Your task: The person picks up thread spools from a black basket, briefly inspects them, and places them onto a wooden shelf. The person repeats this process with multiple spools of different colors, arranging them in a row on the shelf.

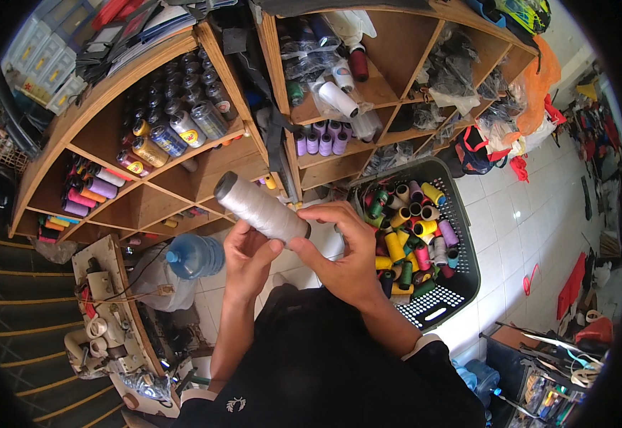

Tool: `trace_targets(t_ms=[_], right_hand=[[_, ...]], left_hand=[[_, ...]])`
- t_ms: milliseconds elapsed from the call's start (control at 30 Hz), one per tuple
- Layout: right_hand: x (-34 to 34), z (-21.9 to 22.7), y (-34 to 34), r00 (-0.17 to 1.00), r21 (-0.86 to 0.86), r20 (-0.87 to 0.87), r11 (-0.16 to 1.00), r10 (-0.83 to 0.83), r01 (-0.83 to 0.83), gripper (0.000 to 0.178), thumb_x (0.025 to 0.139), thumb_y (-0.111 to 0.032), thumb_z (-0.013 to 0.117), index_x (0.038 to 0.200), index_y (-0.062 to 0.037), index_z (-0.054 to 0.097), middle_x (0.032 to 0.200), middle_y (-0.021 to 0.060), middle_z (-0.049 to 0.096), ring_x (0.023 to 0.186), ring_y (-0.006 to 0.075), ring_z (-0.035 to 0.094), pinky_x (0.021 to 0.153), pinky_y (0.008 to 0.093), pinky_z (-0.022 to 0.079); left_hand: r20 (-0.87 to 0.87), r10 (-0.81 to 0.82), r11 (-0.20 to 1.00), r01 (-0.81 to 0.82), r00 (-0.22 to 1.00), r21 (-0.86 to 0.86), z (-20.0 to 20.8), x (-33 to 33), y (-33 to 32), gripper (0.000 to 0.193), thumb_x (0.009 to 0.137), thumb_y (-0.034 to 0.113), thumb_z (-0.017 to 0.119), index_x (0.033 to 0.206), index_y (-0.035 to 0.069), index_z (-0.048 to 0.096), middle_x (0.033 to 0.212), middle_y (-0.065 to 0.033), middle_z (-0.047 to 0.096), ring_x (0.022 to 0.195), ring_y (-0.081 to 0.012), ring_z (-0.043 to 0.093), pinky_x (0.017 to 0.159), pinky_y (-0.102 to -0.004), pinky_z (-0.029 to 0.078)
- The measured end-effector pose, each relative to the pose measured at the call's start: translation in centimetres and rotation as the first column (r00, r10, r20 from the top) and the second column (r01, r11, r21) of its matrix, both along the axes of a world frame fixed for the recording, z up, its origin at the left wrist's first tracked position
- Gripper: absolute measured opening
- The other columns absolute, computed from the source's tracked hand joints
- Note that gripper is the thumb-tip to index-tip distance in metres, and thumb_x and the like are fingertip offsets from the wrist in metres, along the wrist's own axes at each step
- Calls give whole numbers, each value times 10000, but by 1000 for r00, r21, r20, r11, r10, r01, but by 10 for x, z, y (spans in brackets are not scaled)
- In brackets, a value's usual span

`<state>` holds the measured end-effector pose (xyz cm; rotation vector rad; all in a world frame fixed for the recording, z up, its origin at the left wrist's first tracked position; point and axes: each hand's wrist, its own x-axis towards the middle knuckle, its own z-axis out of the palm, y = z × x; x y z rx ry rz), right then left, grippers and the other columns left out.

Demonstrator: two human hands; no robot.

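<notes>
Between my hands, a tall spool of pale grey thread [261, 208] is held up at a tilt, its dark-ended top leaning to the left. My left hand [249, 253] is wrapped round the lower part of the spool from beneath, thumb along its side. At the spool's bottom end, the thumb of my right hand [336, 246] touches near the rim and the index finger reaches over it. To the right of my right hand stands a dark basket [473, 250] with perforated walls, heaped with many-coloured thread spools [414, 235].
Wooden shelves [175, 175] ahead hold cans, purple spools [321, 139] and plastic-wrapped goods. A blue water bottle [195, 255] stands left of my hands, near a sewing machine [100, 299] on its table. Red cloth [571, 285] lies on the white tiled floor [500, 214] at right.
</notes>
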<state>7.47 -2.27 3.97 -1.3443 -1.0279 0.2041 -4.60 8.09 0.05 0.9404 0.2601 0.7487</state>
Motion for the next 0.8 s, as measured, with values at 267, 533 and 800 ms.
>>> trace_targets(t_ms=[267, 533, 800], right_hand=[[-4, 0, 5, 994, -15, 86, 998, -64, 65, 221, 723, 22, 728, 933, -20, 676, 899, 108, 635, 854, 206, 615, 760, 290, 469], [1, -8, 4, 996, -56, 84, 998, -12, 17, 110, 780, 16, 666, 869, -4, 604, 880, 91, 560, 792, 175, 569, 720, 270, 446], [42, -101, -33, 931, -239, -201, 937, -303, 254, 29, 859, -11, 511, 832, -6, 522, 816, 105, 511, 757, 190, 510, 673, 291, 407]], left_hand=[[-126, 99, 975, -71, 987, 212, 1, -2, -2, 548, 757, 8, 732, 1249, -25, 493, 1182, -94, 576, 1093, -199, 554, 968, -353, 421], [-175, 119, 938, -53, 977, 342, -5, -4, 2, 539, 770, -95, 678, 1264, -57, 465, 1205, -121, 558, 1104, -203, 550, 965, -361, 445], [-226, 120, 976, -73, 967, 206, -21, 6, -4, 468, 799, -47, 643, 1241, -74, 494, 1132, -100, 593, 1061, -178, 560, 914, -317, 443]])
